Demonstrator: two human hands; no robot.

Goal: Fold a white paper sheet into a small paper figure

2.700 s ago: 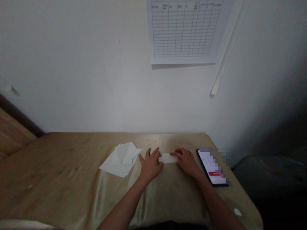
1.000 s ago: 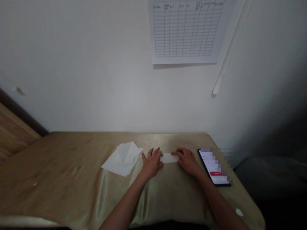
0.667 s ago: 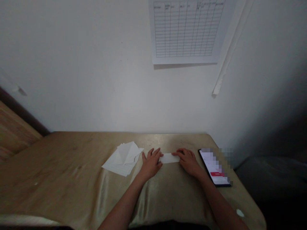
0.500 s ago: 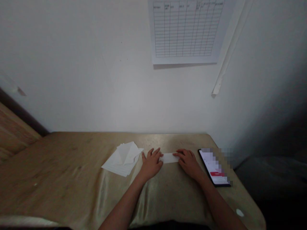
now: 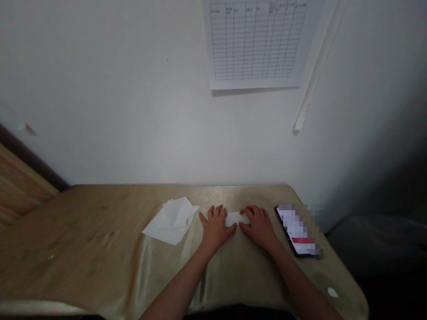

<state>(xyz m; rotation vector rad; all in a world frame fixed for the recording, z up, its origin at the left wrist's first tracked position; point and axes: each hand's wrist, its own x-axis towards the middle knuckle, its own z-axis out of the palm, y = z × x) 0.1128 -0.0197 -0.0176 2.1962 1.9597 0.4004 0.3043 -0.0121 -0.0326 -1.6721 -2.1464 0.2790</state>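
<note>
A small strip of white paper (image 5: 237,218), which looks folded, lies on the cloth-covered table between my hands. My left hand (image 5: 215,227) grips its left end, thumb at the near edge and index finger at the side, with the other fingers spread on the cloth. On the right end, my right hand (image 5: 259,225) holds it between thumb and curled fingers. Both thumb tips come close together along the near edge. Left of my left hand rests a loose stack of white paper sheets (image 5: 167,233), a creased piece on top.
A phone (image 5: 302,246) with a lit, partly blurred screen lies right of my right hand. Near the table's right edge is a small white scrap (image 5: 332,292). The tan tablecloth (image 5: 93,240) has folds. A printed chart (image 5: 255,84) hangs on the wall behind.
My hands have drawn closer together, and their thumbs have moved inward to the paper's near edge. Less of the paper strip shows between them. The stack and phone stay put.
</note>
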